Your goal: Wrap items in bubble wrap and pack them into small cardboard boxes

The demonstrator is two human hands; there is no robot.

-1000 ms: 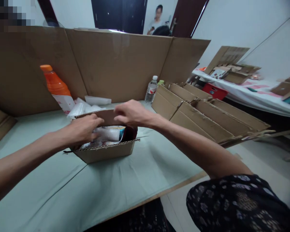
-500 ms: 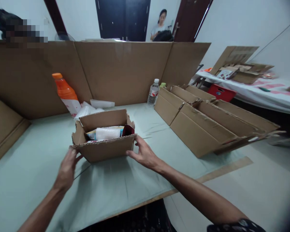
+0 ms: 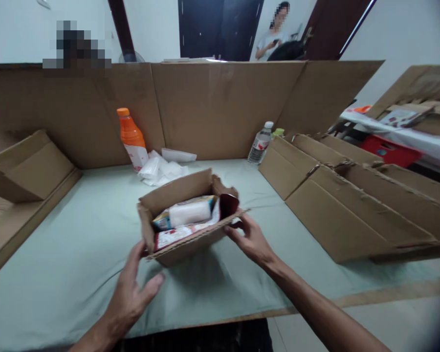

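A small open cardboard box sits slanted on the table in front of me, its right end farther away. Inside lie a white roll-like item, a blue-and-yellow packet and a red-and-white printed item. My right hand grips the box's near right corner between thumb and fingers. At the near left corner, my left hand touches the cardboard with its fingertips, the thumb spread away from it. The fingertips behind that corner are partly hidden.
An orange-capped bottle and crumpled clear plastic stand behind the box. A water bottle is beside cardboard compartments on the right. More cardboard lies left. A tall cardboard screen backs the table; people are beyond it.
The box has turned, its left end now nearer me. My left thumb has swung away from the cardboard, while my right hand stays at its corner. The view has shifted left.
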